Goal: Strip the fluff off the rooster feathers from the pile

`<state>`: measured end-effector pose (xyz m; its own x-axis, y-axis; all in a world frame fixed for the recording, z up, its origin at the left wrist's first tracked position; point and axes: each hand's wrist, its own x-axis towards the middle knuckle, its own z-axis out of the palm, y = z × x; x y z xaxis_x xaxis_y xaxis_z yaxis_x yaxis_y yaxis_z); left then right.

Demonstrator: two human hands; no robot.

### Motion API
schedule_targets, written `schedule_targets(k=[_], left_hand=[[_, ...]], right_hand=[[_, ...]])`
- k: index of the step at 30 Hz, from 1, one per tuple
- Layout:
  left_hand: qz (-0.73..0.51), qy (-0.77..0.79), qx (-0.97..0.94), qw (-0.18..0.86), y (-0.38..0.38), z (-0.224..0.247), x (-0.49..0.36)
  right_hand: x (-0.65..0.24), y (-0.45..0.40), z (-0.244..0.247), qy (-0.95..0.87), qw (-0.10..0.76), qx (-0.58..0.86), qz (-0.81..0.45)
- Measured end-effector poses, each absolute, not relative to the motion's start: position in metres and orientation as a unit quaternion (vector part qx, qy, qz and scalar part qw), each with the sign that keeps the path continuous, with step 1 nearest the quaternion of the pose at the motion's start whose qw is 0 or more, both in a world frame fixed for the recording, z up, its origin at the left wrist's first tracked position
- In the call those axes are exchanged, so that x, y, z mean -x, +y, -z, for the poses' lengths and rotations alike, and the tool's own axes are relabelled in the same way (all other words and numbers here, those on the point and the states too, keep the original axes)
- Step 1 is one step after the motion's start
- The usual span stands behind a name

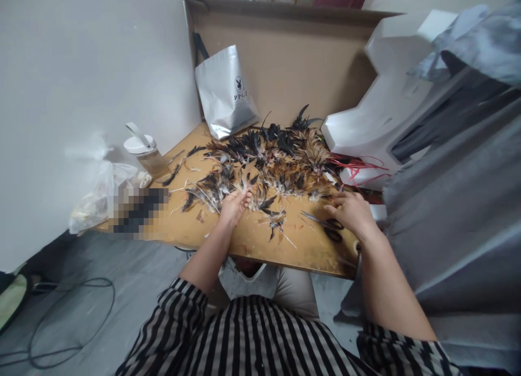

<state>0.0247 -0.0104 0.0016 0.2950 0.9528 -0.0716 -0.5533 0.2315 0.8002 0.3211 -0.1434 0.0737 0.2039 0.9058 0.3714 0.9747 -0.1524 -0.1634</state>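
Brown and black feathers (280,178) lie in heaps across the wooden table (260,239). My left hand (236,203) is closed on a small tuft of pale feathers (244,184) at the near side of the heap. Over the table's right part is my right hand (349,209), its fingers bent toward the red string (362,164); whether they hold any of it is too small to tell. Just below and left of that hand lie scissors (331,228) with black handles. A few loose feathers (277,224) rest between my hands, nearer the front edge.
A silver bag (226,94) stands at the back by a cardboard panel (288,67). On the left are a lidded jar (148,153) and a plastic bag (97,197). A white machine (358,115) and grey cloth (456,202) border the right side.
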Motion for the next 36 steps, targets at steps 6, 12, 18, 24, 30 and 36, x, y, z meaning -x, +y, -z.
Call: schedule_targets(k=[6, 12, 18, 24, 30, 36], left_hand=[[-0.514, 0.284, -0.355, 0.727, -0.012, -0.003, -0.024], [-0.535, 0.282, -0.338, 0.721, -0.009, -0.003, -0.022], [-0.548, 0.273, -0.307, 0.729, -0.005, -0.001, -0.021], [-0.555, 0.291, -0.299, 0.72, -0.004, -0.002, -0.022], [-0.554, 0.295, -0.301, 0.717, -0.004, -0.002, -0.02], [-0.54, 0.294, -0.309, 0.725, -0.006, -0.002, -0.022]], right_hand=[[-0.248, -0.111, -0.095, -0.71, 0.333, 0.618, -0.052], [-0.183, -0.044, -0.069, -0.725, 0.273, 0.59, -0.227], [-0.168, -0.022, -0.034, -0.703, 0.251, 0.614, -0.255], [-0.161, -0.025, -0.024, -0.667, 0.284, 0.645, -0.241], [-0.153, -0.024, -0.019, -0.663, 0.346, 0.61, -0.261], [-0.166, -0.019, -0.021, -0.528, 0.527, 0.568, -0.347]])
